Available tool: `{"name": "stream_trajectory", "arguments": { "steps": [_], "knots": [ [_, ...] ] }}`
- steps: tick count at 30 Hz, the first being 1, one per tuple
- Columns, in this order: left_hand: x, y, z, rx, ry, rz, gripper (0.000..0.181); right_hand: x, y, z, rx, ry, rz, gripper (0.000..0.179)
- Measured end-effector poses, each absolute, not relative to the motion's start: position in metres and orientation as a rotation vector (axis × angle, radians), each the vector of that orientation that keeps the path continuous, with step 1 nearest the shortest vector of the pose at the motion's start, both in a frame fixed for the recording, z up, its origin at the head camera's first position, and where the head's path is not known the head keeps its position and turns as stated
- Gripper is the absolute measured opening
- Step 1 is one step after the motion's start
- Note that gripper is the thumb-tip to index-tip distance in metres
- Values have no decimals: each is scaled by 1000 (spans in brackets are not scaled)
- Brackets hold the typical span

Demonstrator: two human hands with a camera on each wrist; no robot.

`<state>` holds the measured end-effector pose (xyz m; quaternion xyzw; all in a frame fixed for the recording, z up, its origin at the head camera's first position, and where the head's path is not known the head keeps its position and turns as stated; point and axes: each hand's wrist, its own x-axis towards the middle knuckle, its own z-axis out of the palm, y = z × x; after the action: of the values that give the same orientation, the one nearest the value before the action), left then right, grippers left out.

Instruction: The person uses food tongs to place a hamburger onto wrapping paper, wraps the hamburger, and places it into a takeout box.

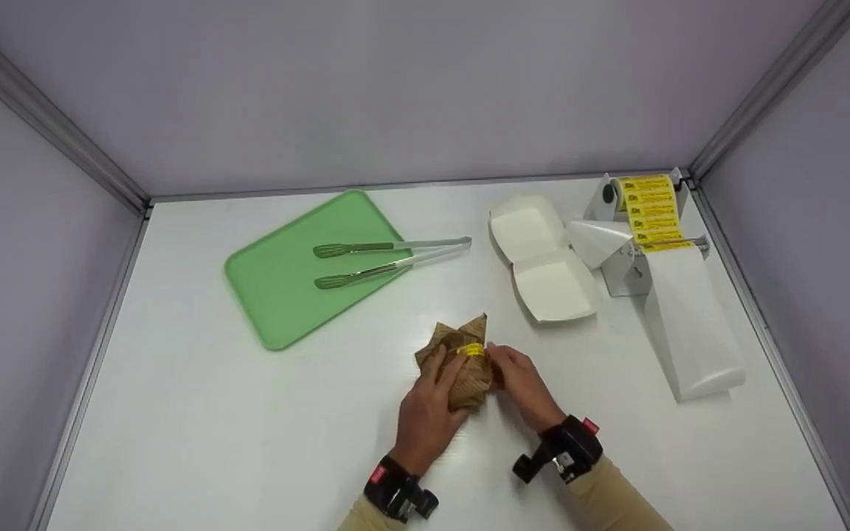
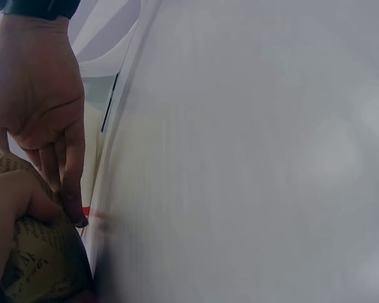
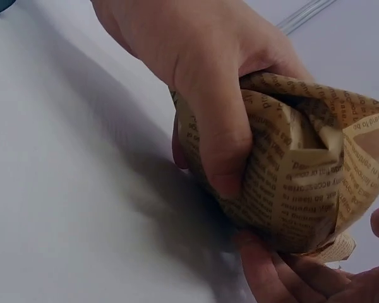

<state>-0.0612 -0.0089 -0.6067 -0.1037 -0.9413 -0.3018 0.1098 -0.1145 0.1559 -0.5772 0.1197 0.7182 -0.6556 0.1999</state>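
A bundle wrapped in brown printed paper (image 1: 473,380) sits on the white table, with folded paper points at its far end. A yellow label (image 1: 471,349) is on its top. My left hand (image 1: 426,420) grips the bundle from the left; its thumb presses the near side in the right wrist view. My right hand (image 1: 522,383) is at the bundle's right side, fingers (image 2: 73,164) fairly straight and touching the paper. In the right wrist view, its fingers (image 3: 290,278) lie along the bundle's lower edge, and the thumb is apart from the paper. What is inside is hidden.
A green tray (image 1: 277,310) lies at the back left, with metal tongs (image 1: 432,253) across it. An open white clamshell box (image 1: 554,287) is at back right. Beside it stands a label dispenser (image 1: 626,271) with a yellow label roll (image 1: 650,206) and trailing white backing strip (image 1: 690,324).
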Motion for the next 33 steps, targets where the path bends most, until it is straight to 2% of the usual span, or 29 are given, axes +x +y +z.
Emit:
{"name": "stream_trajectory", "arguments": {
  "steps": [11,16,25,29,33],
  "knots": [
    [-56,-13,-606,-371,-2816,-754,101,-106,152,-588,204,1942,-1720,57],
    [-55,-17,-605,-377,-2867,-624,107,-108,155,-589,72,2092,-1614,47],
    [-52,-29,-604,-365,-2888,-546,100,-121,181,-573,-197,2402,-1451,32],
    [-50,-34,-600,-422,-2951,-534,103,-137,209,-561,-457,2926,-1133,18],
    [-48,-38,-596,-445,-3020,-583,109,-152,238,-563,-563,3283,-675,33]
  ]
}}
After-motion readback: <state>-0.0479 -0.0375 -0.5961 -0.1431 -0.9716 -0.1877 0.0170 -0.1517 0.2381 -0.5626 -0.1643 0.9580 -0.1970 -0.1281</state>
